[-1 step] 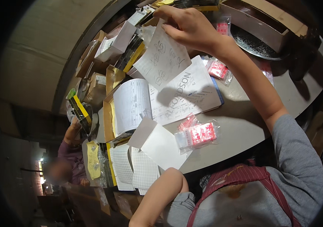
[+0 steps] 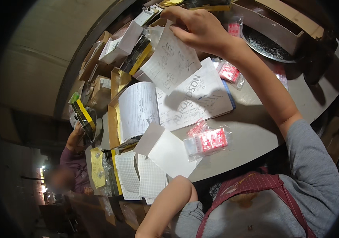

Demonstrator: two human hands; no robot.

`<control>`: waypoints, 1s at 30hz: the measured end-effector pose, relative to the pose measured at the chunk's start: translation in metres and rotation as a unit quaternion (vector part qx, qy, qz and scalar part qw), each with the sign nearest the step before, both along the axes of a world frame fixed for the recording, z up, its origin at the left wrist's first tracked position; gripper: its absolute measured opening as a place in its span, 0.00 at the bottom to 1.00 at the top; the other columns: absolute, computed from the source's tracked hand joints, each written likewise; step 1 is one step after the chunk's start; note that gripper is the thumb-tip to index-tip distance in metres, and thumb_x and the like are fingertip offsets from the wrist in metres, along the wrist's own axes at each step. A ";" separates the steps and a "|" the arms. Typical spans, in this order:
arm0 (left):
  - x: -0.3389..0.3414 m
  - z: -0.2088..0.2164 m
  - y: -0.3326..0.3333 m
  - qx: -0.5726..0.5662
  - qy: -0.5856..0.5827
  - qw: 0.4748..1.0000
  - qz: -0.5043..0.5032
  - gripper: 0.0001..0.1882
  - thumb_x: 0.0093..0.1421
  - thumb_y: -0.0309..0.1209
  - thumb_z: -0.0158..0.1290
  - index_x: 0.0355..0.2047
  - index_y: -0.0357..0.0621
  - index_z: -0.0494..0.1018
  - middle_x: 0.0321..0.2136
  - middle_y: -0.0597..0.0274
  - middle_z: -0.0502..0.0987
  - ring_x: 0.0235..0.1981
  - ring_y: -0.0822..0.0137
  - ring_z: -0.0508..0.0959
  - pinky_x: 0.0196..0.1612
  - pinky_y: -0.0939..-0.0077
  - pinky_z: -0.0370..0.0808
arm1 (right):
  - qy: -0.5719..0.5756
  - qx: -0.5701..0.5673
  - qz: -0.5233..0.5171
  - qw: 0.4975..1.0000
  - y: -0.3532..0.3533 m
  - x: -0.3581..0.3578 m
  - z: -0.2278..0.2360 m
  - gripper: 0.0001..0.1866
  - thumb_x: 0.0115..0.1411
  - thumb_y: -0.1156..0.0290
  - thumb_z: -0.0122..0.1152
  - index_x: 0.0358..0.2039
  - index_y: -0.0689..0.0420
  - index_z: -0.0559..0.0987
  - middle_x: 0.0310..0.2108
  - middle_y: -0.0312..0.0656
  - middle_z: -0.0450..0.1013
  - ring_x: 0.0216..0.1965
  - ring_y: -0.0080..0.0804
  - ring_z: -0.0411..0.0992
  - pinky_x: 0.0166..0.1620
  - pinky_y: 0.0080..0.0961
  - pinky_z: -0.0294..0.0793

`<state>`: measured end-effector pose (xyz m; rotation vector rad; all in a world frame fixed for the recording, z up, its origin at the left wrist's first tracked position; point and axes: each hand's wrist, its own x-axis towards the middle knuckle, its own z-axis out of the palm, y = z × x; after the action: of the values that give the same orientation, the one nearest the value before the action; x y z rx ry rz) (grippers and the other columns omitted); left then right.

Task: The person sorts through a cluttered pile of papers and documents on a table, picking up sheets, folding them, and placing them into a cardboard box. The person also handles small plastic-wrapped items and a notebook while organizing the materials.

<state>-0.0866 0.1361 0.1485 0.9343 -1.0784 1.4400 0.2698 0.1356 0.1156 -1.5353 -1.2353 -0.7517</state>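
My right hand (image 2: pixel 196 28) is closed on the top edge of a handwritten paper sheet (image 2: pixel 171 59), pinched between thumb and fingers. The sheet hangs tilted over an open notebook (image 2: pixel 201 97), its left page ruled and its right page marked with large pencil letters. My left forearm (image 2: pixel 165 206) bends at the elbow and runs out at the lower edge, so the left hand is out of sight. Nearer me on the table lie clear plastic bags with red print (image 2: pixel 213 140) and a blank white sheet (image 2: pixel 171 152).
Gridded papers (image 2: pixel 129 174) lie left of the white sheet. Cardboard boxes (image 2: pixel 116 85) line the far left edge. A round dark tray (image 2: pixel 268 45) and a long box (image 2: pixel 266 23) stand at the back right. At the left, another person's arm (image 2: pixel 74 139) reaches toward a yellow-and-black box.
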 end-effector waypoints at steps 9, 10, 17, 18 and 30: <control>-0.002 0.012 0.010 -0.007 -0.013 1.000 0.018 0.03 0.61 0.29 0.54 0.29 0.47 0.75 0.30 0.70 0.74 0.36 0.72 0.69 0.43 0.75 0.65 | -0.083 0.011 0.006 0.996 0.021 -0.007 -0.019 0.26 0.60 0.72 0.58 0.60 0.49 0.69 0.21 0.46 0.76 0.23 0.47 0.78 0.29 0.42 0.78; -0.002 0.014 0.010 -0.002 -0.018 0.999 0.032 0.03 0.61 0.29 0.54 0.29 0.47 0.75 0.30 0.70 0.74 0.36 0.72 0.69 0.43 0.75 0.64 | -0.076 -0.008 0.016 0.997 0.024 -0.011 -0.019 0.29 0.60 0.74 0.59 0.62 0.49 0.67 0.23 0.45 0.77 0.24 0.45 0.79 0.29 0.40 0.79; 0.002 0.011 0.001 0.013 -0.030 0.998 0.044 0.05 0.61 0.29 0.53 0.27 0.48 0.74 0.28 0.71 0.74 0.35 0.73 0.69 0.43 0.76 0.64 | -0.124 -0.074 0.032 0.989 0.018 -0.028 -0.022 0.39 0.63 0.76 0.60 0.71 0.45 0.55 0.20 0.38 0.71 0.16 0.32 0.71 0.22 0.30 0.75; 0.000 0.012 -0.003 0.013 -0.032 0.998 0.051 0.05 0.61 0.29 0.53 0.27 0.48 0.74 0.28 0.71 0.74 0.35 0.73 0.69 0.43 0.76 0.64 | -0.129 -0.062 0.039 0.989 0.020 -0.031 -0.021 0.39 0.63 0.76 0.60 0.71 0.46 0.55 0.20 0.38 0.70 0.16 0.32 0.71 0.22 0.30 0.74; 0.008 0.023 -0.014 0.009 -0.057 0.996 0.068 0.07 0.62 0.29 0.53 0.25 0.50 0.73 0.25 0.73 0.73 0.34 0.74 0.68 0.43 0.76 0.63 | -0.127 -0.004 0.060 0.990 0.020 -0.030 -0.017 0.38 0.63 0.75 0.60 0.71 0.47 0.56 0.24 0.38 0.75 0.19 0.36 0.75 0.23 0.31 0.77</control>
<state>-0.0783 0.1217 0.1716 0.9619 -1.1312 1.6140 0.2400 0.1554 0.0982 -1.3884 -1.5059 -0.8838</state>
